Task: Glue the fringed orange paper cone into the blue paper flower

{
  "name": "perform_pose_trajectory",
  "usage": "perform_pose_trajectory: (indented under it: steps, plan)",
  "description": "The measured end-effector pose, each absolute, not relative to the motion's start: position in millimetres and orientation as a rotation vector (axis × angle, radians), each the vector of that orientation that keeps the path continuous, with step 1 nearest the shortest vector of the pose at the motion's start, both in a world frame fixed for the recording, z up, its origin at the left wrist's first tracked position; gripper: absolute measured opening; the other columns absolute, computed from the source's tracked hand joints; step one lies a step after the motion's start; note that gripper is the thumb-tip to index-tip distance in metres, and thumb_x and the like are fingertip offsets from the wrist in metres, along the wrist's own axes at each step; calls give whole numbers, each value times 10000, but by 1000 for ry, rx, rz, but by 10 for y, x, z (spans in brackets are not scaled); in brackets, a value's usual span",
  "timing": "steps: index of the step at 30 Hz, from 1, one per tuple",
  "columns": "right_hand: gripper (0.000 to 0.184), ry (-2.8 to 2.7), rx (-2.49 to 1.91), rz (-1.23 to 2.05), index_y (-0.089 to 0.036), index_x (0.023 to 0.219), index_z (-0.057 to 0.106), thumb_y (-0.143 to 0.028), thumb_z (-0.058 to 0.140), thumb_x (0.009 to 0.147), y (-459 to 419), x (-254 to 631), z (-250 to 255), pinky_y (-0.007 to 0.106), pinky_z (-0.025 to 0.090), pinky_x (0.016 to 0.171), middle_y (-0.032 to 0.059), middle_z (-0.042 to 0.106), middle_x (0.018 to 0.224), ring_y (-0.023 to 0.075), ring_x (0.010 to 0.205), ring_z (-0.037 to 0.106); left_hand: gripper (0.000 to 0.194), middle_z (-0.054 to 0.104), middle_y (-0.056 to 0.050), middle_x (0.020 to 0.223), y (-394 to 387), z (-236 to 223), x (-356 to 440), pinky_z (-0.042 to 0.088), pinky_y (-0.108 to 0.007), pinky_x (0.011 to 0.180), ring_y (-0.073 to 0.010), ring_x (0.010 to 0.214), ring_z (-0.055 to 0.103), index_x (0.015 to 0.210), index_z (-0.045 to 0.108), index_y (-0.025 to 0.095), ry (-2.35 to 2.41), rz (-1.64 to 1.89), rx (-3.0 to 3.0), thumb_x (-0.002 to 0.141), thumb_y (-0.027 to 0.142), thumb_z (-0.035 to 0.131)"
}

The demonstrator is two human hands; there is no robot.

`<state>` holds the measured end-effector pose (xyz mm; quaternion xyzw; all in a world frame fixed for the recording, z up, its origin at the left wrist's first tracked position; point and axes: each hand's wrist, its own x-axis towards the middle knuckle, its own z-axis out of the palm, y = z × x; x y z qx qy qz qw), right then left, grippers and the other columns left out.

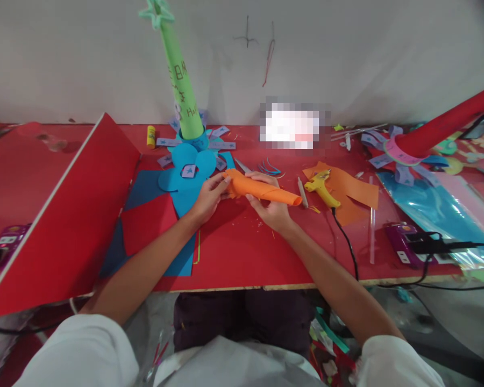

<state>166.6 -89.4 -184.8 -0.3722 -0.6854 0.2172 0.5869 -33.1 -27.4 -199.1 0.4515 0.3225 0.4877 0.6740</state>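
A rolled orange paper cone (262, 191) lies across the middle of the red table (234, 258), its narrow tip pointing right. My left hand (210, 198) pinches the wide left end of the cone with closed fingers. My right hand (270, 207) wraps round the cone's middle from below, fingers curled over the top. Just behind the hands lie a blue flower-shaped paper (187, 169) and a pair of scissors (242, 165).
A yellow glue gun (322, 188) rests on an orange sheet (347, 193) to the right, its black cord running off the front edge. A tall green paper cone (181, 80) stands at the back. A tilted red board (64, 215) fills the left. A red tube (443, 126), cyan film (423, 204) and purple power strip (403, 244) lie right.
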Motion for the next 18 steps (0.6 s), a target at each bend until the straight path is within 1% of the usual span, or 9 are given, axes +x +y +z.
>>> perform_pose_trajectory:
  steps: [2, 4, 6, 9, 12, 15, 18]
  plan:
    - [322, -1620, -858, 503, -333, 1356, 626, -473, 699, 1075, -889, 1665, -1856, 619, 521, 1285, 106, 747, 1399, 313, 1426, 683, 571, 822, -56, 1013, -278, -1987, -324, 674, -237, 694, -173, 843, 784, 1119, 837, 210, 726, 1103, 1017, 796, 655, 990]
    - [340, -1638, -863, 497, -331, 1367, 613, -472, 703, 1071, -891, 1668, -1857, 627, 529, 1275, 112, 752, 1408, 317, 1421, 689, 613, 825, -66, 1047, -280, -1988, -321, 679, -250, 688, -191, 867, 793, 1163, 836, 214, 726, 1103, 1012, 790, 676, 985]
    - [362, -1656, -871, 491, -332, 1385, 606, -472, 709, 1067, -897, 1675, -1856, 639, 518, 1289, 118, 743, 1442, 321, 1443, 677, 634, 828, -77, 1100, -284, -1995, -322, 674, -248, 680, -200, 891, 799, 1195, 837, 216, 732, 1104, 1011, 793, 685, 980]
    - [377, -1694, -883, 469, -338, 1404, 603, -469, 713, 1068, -898, 1690, -1865, 651, 502, 1312, 117, 728, 1485, 322, 1490, 649, 599, 823, -70, 1136, -293, -2010, -329, 660, -222, 694, -183, 911, 792, 1198, 849, 230, 734, 1102, 1029, 817, 677, 969]
    - [383, -1739, -847, 409, -347, 1431, 587, -431, 710, 1077, -872, 1701, -1890, 642, 531, 1286, 100, 734, 1490, 309, 1473, 668, 570, 823, -60, 1180, -294, -2024, -339, 661, -224, 762, -182, 968, 788, 1210, 849, 248, 729, 1083, 1070, 839, 665, 959]
    - [415, -1748, -770, 297, -367, 1460, 590, -366, 734, 1071, -833, 1710, -1918, 618, 577, 1233, 79, 747, 1482, 302, 1424, 704, 582, 815, -74, 1314, -284, -2037, -347, 666, -277, 879, -216, 1084, 788, 1283, 826, 264, 719, 1054, 1127, 864, 650, 945]
    - [465, -1751, -737, 245, -399, 1490, 591, -328, 755, 1060, -811, 1719, -1935, 614, 591, 1214, 62, 759, 1473, 309, 1404, 719, 566, 789, -81, 1414, -275, -2047, -346, 642, -327, 991, -245, 1209, 765, 1342, 810, 278, 691, 1073, 1201, 917, 640, 904]
